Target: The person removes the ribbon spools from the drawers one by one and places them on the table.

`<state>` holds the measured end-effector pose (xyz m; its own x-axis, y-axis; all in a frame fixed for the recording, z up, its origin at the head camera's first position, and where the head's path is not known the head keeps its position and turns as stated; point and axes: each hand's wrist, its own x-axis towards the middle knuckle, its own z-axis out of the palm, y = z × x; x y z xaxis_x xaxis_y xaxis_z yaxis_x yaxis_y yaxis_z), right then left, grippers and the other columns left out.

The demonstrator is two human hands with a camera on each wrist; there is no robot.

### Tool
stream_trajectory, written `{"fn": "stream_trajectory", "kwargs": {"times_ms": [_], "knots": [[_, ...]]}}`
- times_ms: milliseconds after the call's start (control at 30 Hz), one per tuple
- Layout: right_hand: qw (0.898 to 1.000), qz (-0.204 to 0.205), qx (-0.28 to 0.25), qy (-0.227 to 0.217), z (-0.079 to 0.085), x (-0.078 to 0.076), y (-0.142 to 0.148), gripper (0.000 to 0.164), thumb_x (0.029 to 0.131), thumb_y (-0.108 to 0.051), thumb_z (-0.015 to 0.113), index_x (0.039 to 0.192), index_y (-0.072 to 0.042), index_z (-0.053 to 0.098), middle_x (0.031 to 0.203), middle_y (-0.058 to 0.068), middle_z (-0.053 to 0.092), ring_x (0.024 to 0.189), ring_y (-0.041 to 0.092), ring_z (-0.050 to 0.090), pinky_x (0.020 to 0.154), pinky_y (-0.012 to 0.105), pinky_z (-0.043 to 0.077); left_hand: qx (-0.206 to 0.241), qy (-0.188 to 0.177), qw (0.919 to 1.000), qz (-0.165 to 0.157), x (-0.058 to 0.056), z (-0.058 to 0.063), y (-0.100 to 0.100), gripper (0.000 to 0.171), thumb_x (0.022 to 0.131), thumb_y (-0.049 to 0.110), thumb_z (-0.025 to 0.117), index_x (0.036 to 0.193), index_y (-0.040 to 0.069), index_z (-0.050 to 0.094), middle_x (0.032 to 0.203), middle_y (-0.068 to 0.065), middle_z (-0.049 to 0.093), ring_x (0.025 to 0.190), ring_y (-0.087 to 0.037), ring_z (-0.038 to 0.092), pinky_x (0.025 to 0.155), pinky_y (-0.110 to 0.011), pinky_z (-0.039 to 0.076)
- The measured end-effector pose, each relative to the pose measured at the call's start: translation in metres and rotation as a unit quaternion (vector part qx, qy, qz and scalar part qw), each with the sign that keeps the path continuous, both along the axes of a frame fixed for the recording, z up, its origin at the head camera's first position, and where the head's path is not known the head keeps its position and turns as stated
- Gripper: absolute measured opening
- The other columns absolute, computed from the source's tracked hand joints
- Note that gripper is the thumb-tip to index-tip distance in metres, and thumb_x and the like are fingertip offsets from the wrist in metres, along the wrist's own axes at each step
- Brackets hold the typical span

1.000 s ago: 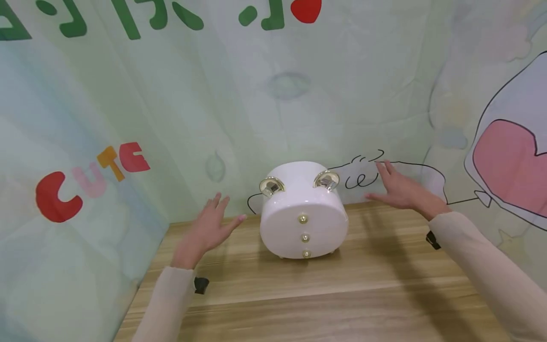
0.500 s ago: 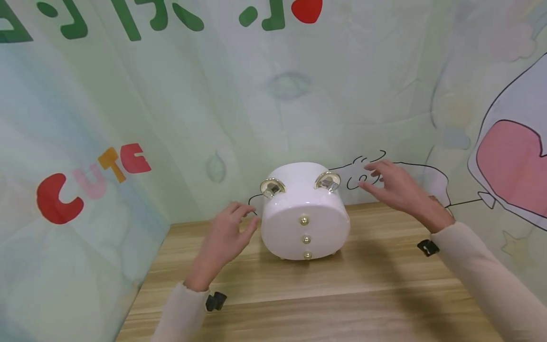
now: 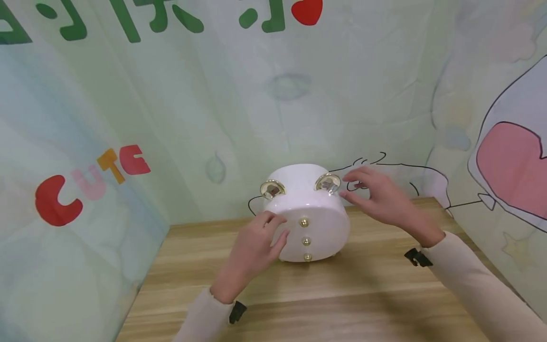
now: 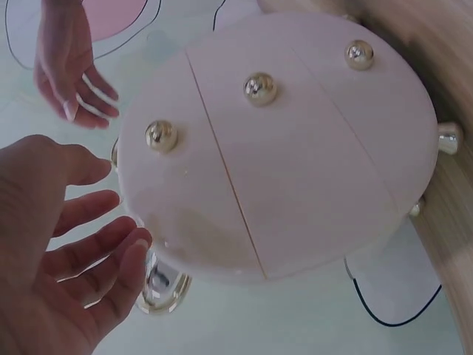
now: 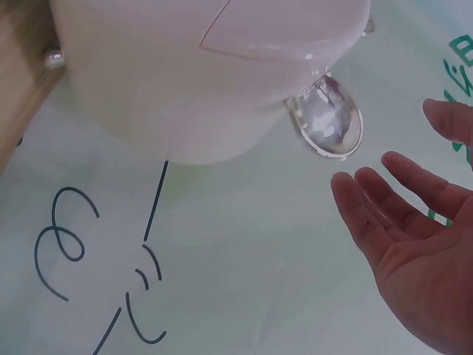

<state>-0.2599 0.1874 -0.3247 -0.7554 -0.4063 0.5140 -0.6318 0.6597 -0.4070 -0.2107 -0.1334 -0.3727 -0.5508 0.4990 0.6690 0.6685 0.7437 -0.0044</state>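
A glossy white oval box [image 3: 326, 232] stands on the wooden table in the head view. Its front carries gold ball knobs [image 4: 260, 89], and thin seams divide it like drawers. Two shiny gold-rimmed ears [image 3: 328, 183] stick out of the top. My left hand [image 3: 253, 247] hovers at the front left of the box, fingers loosely bent and holding nothing; the left wrist view puts its fingertips close to the edge, and contact is unclear. My right hand [image 3: 384, 199] is beside the right ear, fingers loosely bent, with a gap to the ear [image 5: 329, 118] in the right wrist view.
The light wooden table [image 3: 205, 266] extends in front of the box. Close behind it hangs a pale green printed cloth [image 3: 239, 118] with coloured letters and line drawings, which also covers the left and right sides.
Both hands have moved inward toward the box, the left one rightward to its front, the right one leftward to its ear. Their fingers have bent from a wider spread. The box stays put.
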Motion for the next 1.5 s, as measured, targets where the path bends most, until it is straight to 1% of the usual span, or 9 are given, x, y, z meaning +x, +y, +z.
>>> {"fn": "stream_trajectory", "kwargs": {"times_ms": [200,367,467,633,767,900,1067,1267,1500], "knots": [[0.999,0.041,0.011,-0.023,-0.005,0.004,-0.011,0.039,0.098,-0.028,0.075,0.131,-0.007,0.069,0.134,0.012,0.068,0.11,0.031,0.074,0.089,0.045,0.064,-0.013,0.02,0.9997,-0.005,0.0,-0.007,0.017,0.022,0.09,0.016,0.079,0.108,0.006,0.073,0.101,-0.008,0.072,0.085,-0.02,0.071,0.07,-0.03,0.061],[0.996,0.075,0.046,0.004,-0.011,0.004,-0.019,0.052,0.097,-0.029,0.076,0.14,-0.004,0.064,0.141,0.014,0.068,0.125,0.035,0.069,0.1,0.053,0.059,-0.038,0.048,0.9981,0.002,0.0,-0.01,0.03,0.024,0.091,0.019,0.079,0.109,0.007,0.071,0.104,-0.007,0.071,0.087,-0.019,0.071,0.073,-0.03,0.062],[0.993,0.094,0.068,0.02,-0.015,0.004,-0.023,0.058,0.097,-0.029,0.076,0.145,-0.001,0.06,0.146,0.016,0.065,0.133,0.036,0.065,0.105,0.054,0.055,-0.053,0.064,0.9965,0.007,-0.001,-0.013,0.036,0.023,0.091,0.019,0.078,0.11,0.007,0.072,0.102,-0.006,0.072,0.087,-0.018,0.071,0.075,-0.03,0.061],[0.99,0.096,0.1,0.005,-0.019,0.003,-0.028,0.063,0.099,-0.036,0.072,0.15,-0.003,0.056,0.155,0.015,0.057,0.143,0.037,0.056,0.113,0.056,0.049,-0.058,0.079,0.9949,0.026,-0.002,-0.018,0.043,0.024,0.09,0.016,0.08,0.111,0.006,0.073,0.102,-0.006,0.072,0.082,-0.016,0.072,0.069,-0.027,0.061],[0.986,0.098,0.132,-0.009,-0.019,0.002,-0.03,0.062,0.103,-0.041,0.065,0.152,-0.006,0.054,0.162,0.013,0.05,0.151,0.034,0.048,0.118,0.055,0.045,-0.073,0.097,0.9914,0.05,-0.006,-0.019,0.048,0.023,0.091,0.018,0.079,0.11,0.007,0.071,0.102,-0.006,0.071,0.075,-0.016,0.07,0.061,-0.027,0.058],[0.981,0.113,0.155,-0.022,-0.018,0.0,-0.03,0.056,0.109,-0.039,0.054,0.155,-0.009,0.05,0.166,0.009,0.044,0.154,0.029,0.043,0.121,0.052,0.042,-0.093,0.101,0.9883,0.067,-0.009,-0.022,0.053,0.026,0.091,0.021,0.079,0.11,0.006,0.071,0.104,-0.008,0.071,0.078,-0.017,0.07,0.062,-0.027,0.058],[0.977,0.125,0.166,-0.043,-0.018,-0.003,-0.026,0.05,0.113,-0.033,0.043,0.157,-0.009,0.048,0.167,0.008,0.041,0.156,0.027,0.04,0.123,0.051,0.04,-0.108,0.1,0.986,0.08,-0.008,-0.024,0.058,0.024,0.094,0.022,0.077,0.109,0.004,0.073,0.105,-0.007,0.071,0.082,-0.017,0.069,0.061,-0.027,0.059],[0.973,0.138,0.178,-0.045,-0.018,-0.005,-0.024,0.05,0.113,-0.031,0.042,0.157,-0.006,0.046,0.167,0.01,0.04,0.157,0.029,0.039,0.124,0.051,0.038,-0.128,0.107,0.9821,0.088,-0.008,-0.024,0.063,0.022,0.096,0.021,0.075,0.108,0.004,0.073,0.101,-0.006,0.069,0.076,-0.015,0.066,0.057,-0.024,0.057],[0.97,0.147,0.192,-0.024,-0.022,-0.009,-0.024,0.051,0.113,-0.028,0.044,0.157,-0.004,0.045,0.166,0.014,0.041,0.155,0.031,0.041,0.122,0.051,0.04,-0.143,0.127,0.9777,0.087,-0.01,-0.028,0.062,0.028,0.087,0.005,0.079,0.113,0.0,0.071,0.102,-0.009,0.069,0.077,-0.014,0.065,0.062,-0.022,0.059]]}}
